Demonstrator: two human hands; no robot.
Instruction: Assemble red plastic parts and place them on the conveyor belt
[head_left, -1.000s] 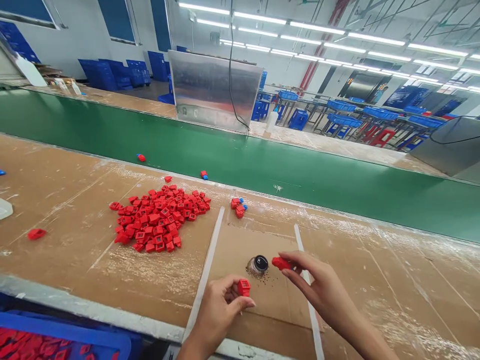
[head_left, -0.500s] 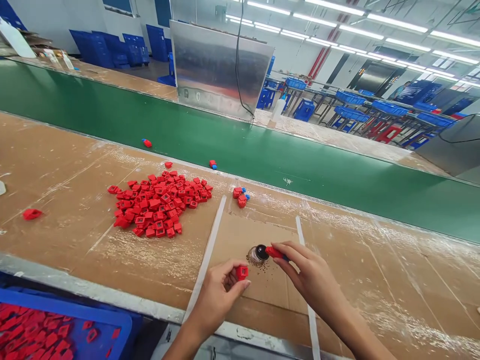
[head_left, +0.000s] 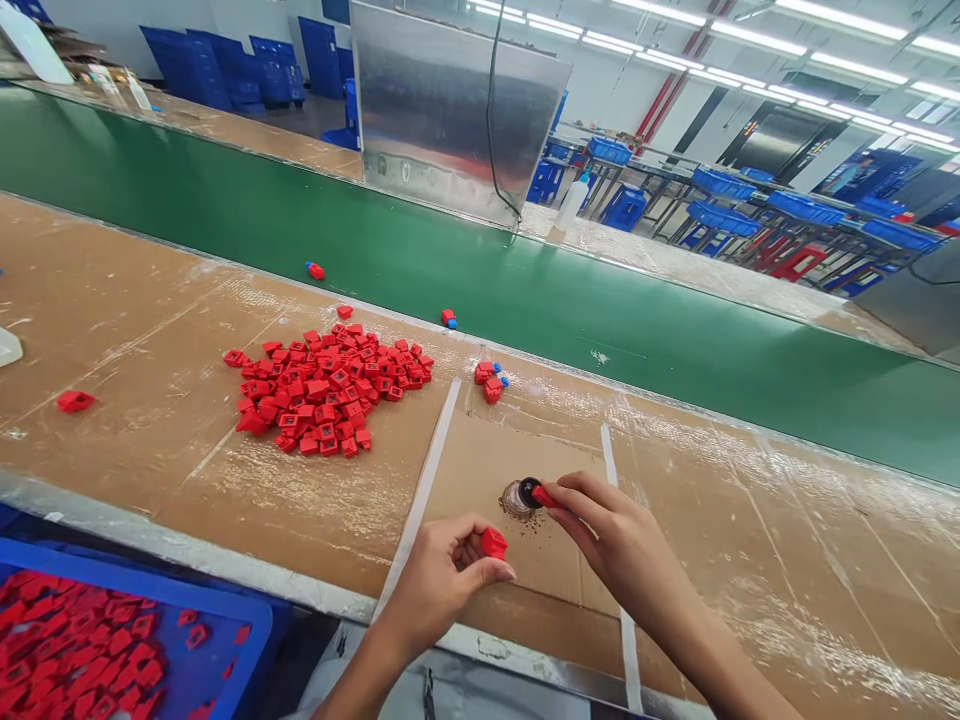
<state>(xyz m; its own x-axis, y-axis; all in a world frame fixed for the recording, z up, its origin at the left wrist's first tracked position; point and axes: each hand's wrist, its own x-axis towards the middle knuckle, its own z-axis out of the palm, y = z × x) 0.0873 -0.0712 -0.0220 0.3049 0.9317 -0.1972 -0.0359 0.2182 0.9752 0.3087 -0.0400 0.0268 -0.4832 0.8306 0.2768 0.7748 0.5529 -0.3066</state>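
**On the cardboard-covered bench: two hands, two held red pieces, one jar**

Edges and room. The bench (head_left: 150, 330) is bounded on the far side by a green conveyor belt (head_left: 600, 310) and on the near side by a metal rim (head_left: 225, 572). Bare cardboard is left open to the right of the right hand (head_left: 611, 540). A blue bin (head_left: 150, 592) of red parts is set below the near edge, at the left.

Grip. The left hand (head_left: 439, 575) is closed, thumb and forefinger clamped on a red square part (head_left: 493, 543), which is held just above the cardboard. The right hand's fingertips are pinched together on a red piece (head_left: 543, 496). Its tip is laid at the black cap of a small jar (head_left: 519, 497), seemingly touching it.

Counts.
- White strips (head_left: 424, 490): two, with the jar stood between them.
- Jar: one.
- Large pile of red parts (head_left: 330, 390): one, well left of the hands; its pieces are too many to be counted.
- Small cluster (head_left: 489, 380) of red and blue pieces: one, near the left strip's far end.
- Lone red part (head_left: 75, 401): one, far left.
- Strays on the belt (head_left: 316, 270): two.
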